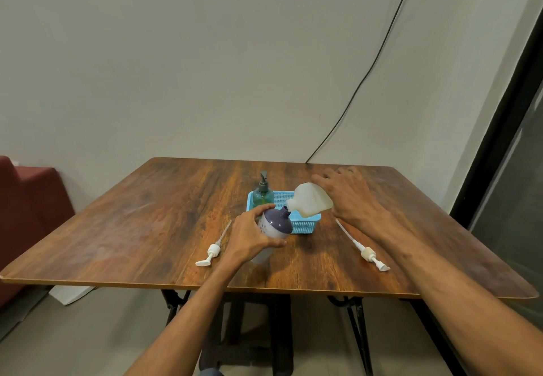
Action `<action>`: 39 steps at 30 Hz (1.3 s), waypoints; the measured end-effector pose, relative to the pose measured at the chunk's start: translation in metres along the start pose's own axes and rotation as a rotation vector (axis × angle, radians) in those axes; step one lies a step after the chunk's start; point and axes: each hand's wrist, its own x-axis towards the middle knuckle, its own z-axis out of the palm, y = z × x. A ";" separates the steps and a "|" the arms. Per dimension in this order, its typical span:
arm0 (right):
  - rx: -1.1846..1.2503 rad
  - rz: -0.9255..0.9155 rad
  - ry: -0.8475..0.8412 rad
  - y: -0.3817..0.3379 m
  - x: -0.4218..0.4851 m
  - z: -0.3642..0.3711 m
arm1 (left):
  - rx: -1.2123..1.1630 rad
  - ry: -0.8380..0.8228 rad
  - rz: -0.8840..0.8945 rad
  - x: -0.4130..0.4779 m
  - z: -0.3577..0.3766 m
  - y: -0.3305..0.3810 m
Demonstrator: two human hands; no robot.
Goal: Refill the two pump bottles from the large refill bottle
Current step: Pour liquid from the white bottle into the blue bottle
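Starting at nine o'clock, with the dial centred on the blue basket (305, 226) and twelve toward the wall, a red seat (29, 199) stands beyond the edge of the wooden table (147, 214). At about eight o'clock the left pump head (212, 250) lies flat on the tabletop, its tube pointing toward the basket. Just beside it the left hand (252, 237) is curled round a purple-topped bottle (277, 223) — thumb over the near side, fingers on the far side — holding it tilted, its open neck toward one o'clock. The bottle sits at the basket's seven o'clock corner; whether its base touches the table cannot be told.

In the basket's eleven o'clock corner a green pump bottle (262, 196) stands upright with its pump on. Above the basket's three o'clock half the refill bottle (311, 202) is tipped over, its neck pointing down toward eight o'clock and meeting the purple-topped bottle's mouth. The right hand (352, 196) grips it at the base, thumb on top and fingers spread round the far side — partly hidden. Any flow is too small to see.

At four o'clock the right pump head (367, 253) lies flat. A black cable (367, 76) runs up the wall from one o'clock.
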 end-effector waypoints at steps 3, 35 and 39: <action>0.002 -0.001 0.008 0.000 -0.001 0.001 | -0.005 0.001 -0.003 -0.001 0.001 0.000; -0.041 -0.021 -0.001 -0.001 0.001 -0.004 | -0.010 -0.009 -0.006 -0.002 0.001 -0.003; -0.038 -0.021 -0.012 -0.001 0.000 -0.006 | -0.014 -0.008 -0.010 -0.001 0.002 -0.003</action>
